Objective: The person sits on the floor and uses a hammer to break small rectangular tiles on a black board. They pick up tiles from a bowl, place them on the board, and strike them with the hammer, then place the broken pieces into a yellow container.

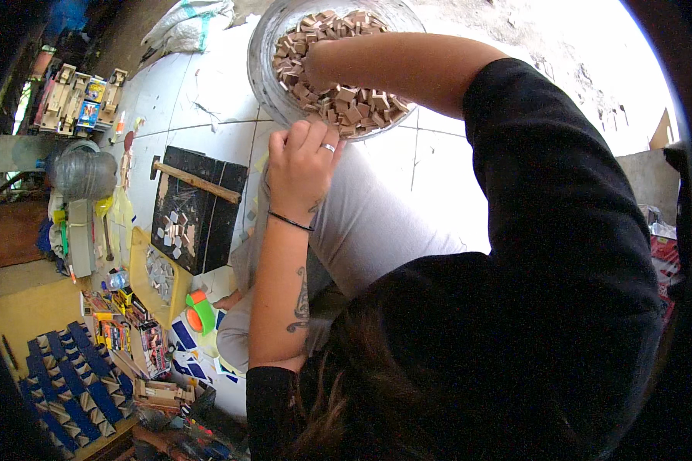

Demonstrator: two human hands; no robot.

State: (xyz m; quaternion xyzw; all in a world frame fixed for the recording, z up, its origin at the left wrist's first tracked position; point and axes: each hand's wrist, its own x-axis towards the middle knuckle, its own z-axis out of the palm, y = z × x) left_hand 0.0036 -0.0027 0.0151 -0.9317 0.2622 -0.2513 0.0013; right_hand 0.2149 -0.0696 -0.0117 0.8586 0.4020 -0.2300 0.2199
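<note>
At the frame's upper centre, my left hand [304, 165] curls by the basin [257, 73], perhaps steadying it; apart, my right hand [320, 66] dips among its wooden pieces [355, 113]. I can't tell what either grips.

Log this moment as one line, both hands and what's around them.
left hand: at near rim of round tub | right hand: among brown pieces inside, grip unclear | hammer: on black block
</note>
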